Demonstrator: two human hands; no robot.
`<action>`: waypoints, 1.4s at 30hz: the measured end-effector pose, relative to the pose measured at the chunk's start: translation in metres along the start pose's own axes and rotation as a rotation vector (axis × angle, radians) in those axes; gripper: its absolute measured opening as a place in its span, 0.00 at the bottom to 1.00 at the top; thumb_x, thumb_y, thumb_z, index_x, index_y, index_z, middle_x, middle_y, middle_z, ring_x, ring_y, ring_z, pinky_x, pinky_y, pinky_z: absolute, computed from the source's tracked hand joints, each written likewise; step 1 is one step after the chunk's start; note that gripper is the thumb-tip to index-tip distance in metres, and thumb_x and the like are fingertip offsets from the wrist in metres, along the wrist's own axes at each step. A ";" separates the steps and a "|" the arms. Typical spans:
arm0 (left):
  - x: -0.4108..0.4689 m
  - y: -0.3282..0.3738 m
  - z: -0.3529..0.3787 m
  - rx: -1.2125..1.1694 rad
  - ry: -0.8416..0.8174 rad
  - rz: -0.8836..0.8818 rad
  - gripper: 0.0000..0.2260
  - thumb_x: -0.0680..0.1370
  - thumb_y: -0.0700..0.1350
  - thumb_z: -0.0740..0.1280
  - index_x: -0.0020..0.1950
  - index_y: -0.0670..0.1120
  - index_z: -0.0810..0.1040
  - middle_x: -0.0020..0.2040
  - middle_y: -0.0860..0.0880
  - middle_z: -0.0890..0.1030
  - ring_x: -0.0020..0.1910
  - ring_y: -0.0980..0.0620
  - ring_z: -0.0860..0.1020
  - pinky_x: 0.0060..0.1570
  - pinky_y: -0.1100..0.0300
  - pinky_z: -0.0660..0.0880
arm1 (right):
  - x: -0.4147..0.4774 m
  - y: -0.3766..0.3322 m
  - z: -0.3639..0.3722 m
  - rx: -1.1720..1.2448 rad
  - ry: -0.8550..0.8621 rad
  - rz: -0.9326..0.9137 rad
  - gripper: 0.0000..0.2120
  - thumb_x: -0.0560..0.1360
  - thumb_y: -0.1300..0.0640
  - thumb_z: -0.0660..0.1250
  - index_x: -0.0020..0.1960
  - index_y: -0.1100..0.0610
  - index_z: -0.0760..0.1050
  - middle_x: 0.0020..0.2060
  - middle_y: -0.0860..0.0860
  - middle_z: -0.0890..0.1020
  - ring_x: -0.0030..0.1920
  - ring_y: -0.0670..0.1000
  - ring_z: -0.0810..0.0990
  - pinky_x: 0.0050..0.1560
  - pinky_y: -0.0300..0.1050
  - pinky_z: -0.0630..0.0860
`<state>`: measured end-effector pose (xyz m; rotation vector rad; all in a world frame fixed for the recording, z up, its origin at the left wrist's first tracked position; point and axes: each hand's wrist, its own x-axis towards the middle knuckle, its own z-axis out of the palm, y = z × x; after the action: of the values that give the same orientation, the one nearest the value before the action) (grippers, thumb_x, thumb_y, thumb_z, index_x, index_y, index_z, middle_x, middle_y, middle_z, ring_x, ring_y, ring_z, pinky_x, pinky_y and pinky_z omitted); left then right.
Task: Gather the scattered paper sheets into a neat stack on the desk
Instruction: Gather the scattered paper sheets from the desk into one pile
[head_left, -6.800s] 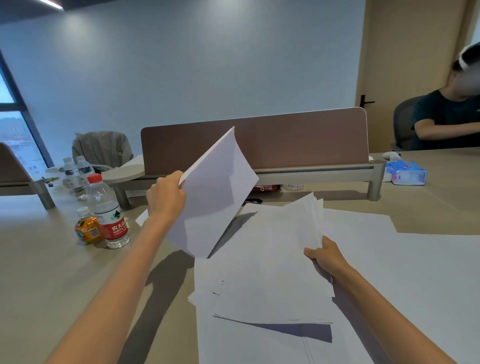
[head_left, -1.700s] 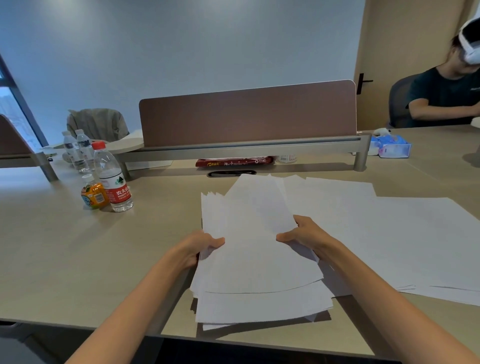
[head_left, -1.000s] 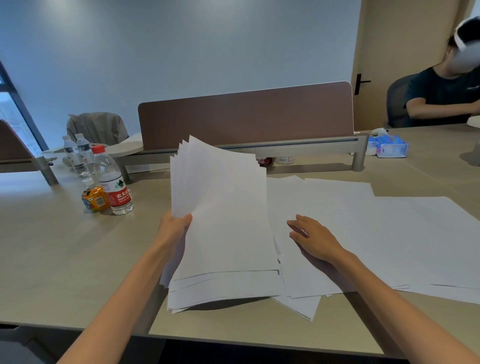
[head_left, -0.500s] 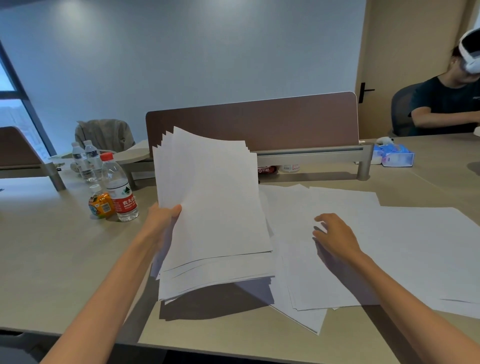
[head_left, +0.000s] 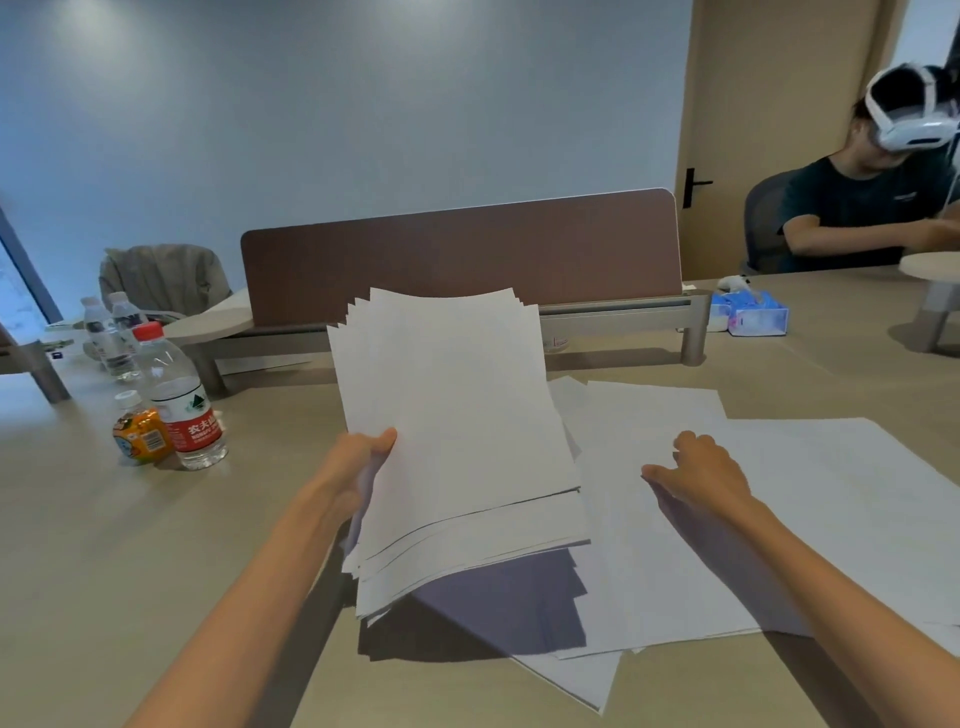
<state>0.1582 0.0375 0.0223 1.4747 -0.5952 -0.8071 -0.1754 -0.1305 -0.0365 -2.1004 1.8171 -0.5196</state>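
My left hand (head_left: 363, 467) grips the left edge of a thick bundle of white sheets (head_left: 457, 426), held tilted above the beige desk (head_left: 156, 545) with its edges fanned and uneven. My right hand (head_left: 696, 473) lies on the loose white sheets (head_left: 649, 545) spread flat on the desk to the right, fingers curled on the paper. More overlapping sheets (head_left: 857, 493) reach toward the right edge of view. Some sheets lie in shadow under the raised bundle.
Water bottles (head_left: 179, 395) and a small orange bottle (head_left: 140, 428) stand at the left. A brown divider panel (head_left: 467, 249) runs across the back. A blue tissue pack (head_left: 753, 314) lies at the far right, near a seated person wearing a headset (head_left: 857, 208).
My left hand has lifted the bundle off the desk and holds it tilted. My right hand let go of it and moved right onto the flat sheets.
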 end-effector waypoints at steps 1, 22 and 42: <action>0.001 -0.005 0.004 0.015 0.001 -0.012 0.14 0.79 0.36 0.65 0.63 0.31 0.74 0.61 0.42 0.78 0.60 0.45 0.77 0.66 0.54 0.69 | 0.000 0.001 -0.001 0.073 0.038 -0.035 0.26 0.74 0.47 0.69 0.65 0.61 0.69 0.63 0.58 0.73 0.62 0.58 0.74 0.58 0.51 0.72; -0.005 -0.031 -0.027 0.164 0.080 0.076 0.11 0.79 0.32 0.63 0.61 0.35 0.74 0.43 0.49 0.79 0.43 0.50 0.77 0.45 0.61 0.72 | -0.020 -0.092 0.025 0.886 -0.338 0.077 0.10 0.76 0.62 0.68 0.53 0.69 0.76 0.48 0.64 0.82 0.41 0.58 0.82 0.41 0.46 0.81; 0.004 -0.030 -0.040 0.136 0.008 0.006 0.11 0.79 0.34 0.64 0.61 0.38 0.76 0.55 0.43 0.80 0.55 0.45 0.78 0.56 0.55 0.71 | -0.004 -0.106 0.017 0.768 0.045 -0.082 0.16 0.73 0.63 0.65 0.28 0.58 0.65 0.24 0.53 0.69 0.28 0.52 0.67 0.34 0.43 0.63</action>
<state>0.1892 0.0617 -0.0096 1.5979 -0.6594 -0.7681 -0.0755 -0.1114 -0.0028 -1.6247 1.2507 -1.0843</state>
